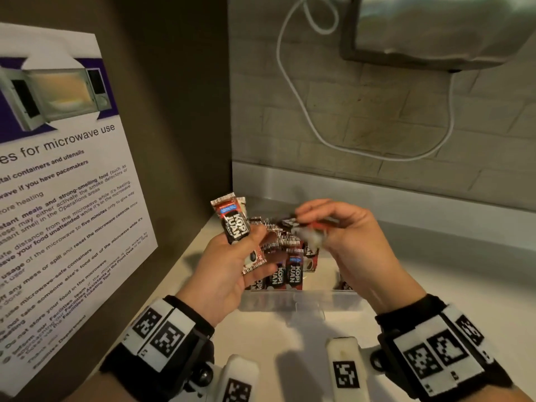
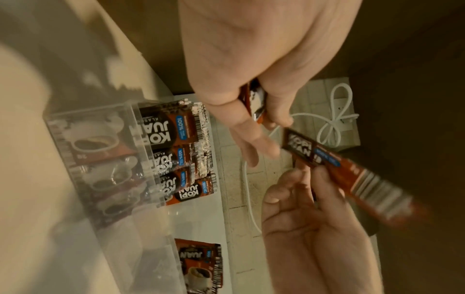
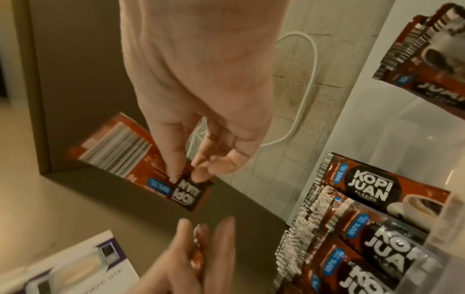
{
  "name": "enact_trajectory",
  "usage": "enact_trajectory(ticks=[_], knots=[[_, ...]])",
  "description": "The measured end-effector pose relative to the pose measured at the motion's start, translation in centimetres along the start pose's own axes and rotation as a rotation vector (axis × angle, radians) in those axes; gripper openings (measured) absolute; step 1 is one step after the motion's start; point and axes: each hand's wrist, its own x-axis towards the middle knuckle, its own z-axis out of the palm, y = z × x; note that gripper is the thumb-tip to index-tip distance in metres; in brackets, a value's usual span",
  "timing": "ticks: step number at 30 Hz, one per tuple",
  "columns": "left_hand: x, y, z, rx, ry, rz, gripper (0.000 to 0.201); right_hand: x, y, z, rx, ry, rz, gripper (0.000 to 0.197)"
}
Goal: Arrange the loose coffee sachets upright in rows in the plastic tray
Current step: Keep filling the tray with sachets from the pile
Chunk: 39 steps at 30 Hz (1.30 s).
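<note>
A clear plastic tray stands on the counter, with several brown Kopi Juan sachets upright in rows at its left end. One more sachet stands at the tray's other end. My left hand grips a small stack of sachets just left of the tray and above it. My right hand pinches a single sachet between thumb and fingertips, over the tray's back part. In the head view that sachet is blurred. The left wrist view shows the stack held between thumb and fingers.
A microwave-use notice hangs on the brown side wall at the left. A white cable loops over the tiled back wall, below a metal appliance. The pale counter stretches to the right of the tray.
</note>
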Motion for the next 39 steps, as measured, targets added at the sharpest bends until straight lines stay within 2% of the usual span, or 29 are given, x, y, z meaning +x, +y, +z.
enact_trajectory(ticks=[3,6,9,12,16,17,19,22,24,29,31,33,39], knots=[[-0.1,0.5,0.2,-0.079,0.002,-0.022,0.019,-0.7,0.3,0.2,-0.105,-0.072,-0.074,0.031],[0.1,0.4,0.2,-0.053,0.004,0.047,0.02,-1.3,1.0,0.3,-0.23,-0.099,-0.086,0.034],[0.2,0.3,0.2,0.011,0.03,0.135,0.027,-1.5,1.4,0.2,-0.217,-0.061,-0.033,0.04],[0.3,0.1,0.2,0.092,0.045,0.195,0.029,-1.5,0.8,0.1,-0.195,-0.008,0.076,0.026],[0.4,-0.6,0.5,0.147,0.098,0.232,0.027,-1.3,0.1,0.6,-0.433,-0.138,0.226,0.014],[0.4,-0.6,0.6,0.144,0.119,0.227,0.022,-1.2,0.2,0.5,-0.467,-0.11,0.24,0.016],[0.2,-0.4,0.7,0.115,0.147,0.184,0.014,-0.6,0.5,-0.4,-0.431,0.067,0.262,0.014],[0.1,0.1,0.3,0.075,0.184,0.071,0.033,0.8,1.9,-2.6,-0.41,0.419,0.302,0.011],[0.0,0.1,0.1,0.094,0.194,0.047,0.032,1.7,3.6,-3.5,-0.455,0.513,0.365,0.016],[-0.5,-0.5,0.2,0.168,0.152,0.051,0.015,2.9,7.8,-3.7,-0.603,0.402,0.641,0.016],[-0.6,-0.6,0.0,0.189,0.152,0.055,0.017,3.0,8.6,-3.6,-0.609,0.354,0.68,0.012],[-0.7,-0.6,-0.1,0.192,0.16,0.055,0.018,3.0,9.0,-3.6,-0.572,0.32,0.702,0.017],[-0.6,-0.8,-0.2,0.205,0.16,0.038,0.016,3.4,9.1,-3.2,-0.484,0.397,0.738,0.02]])
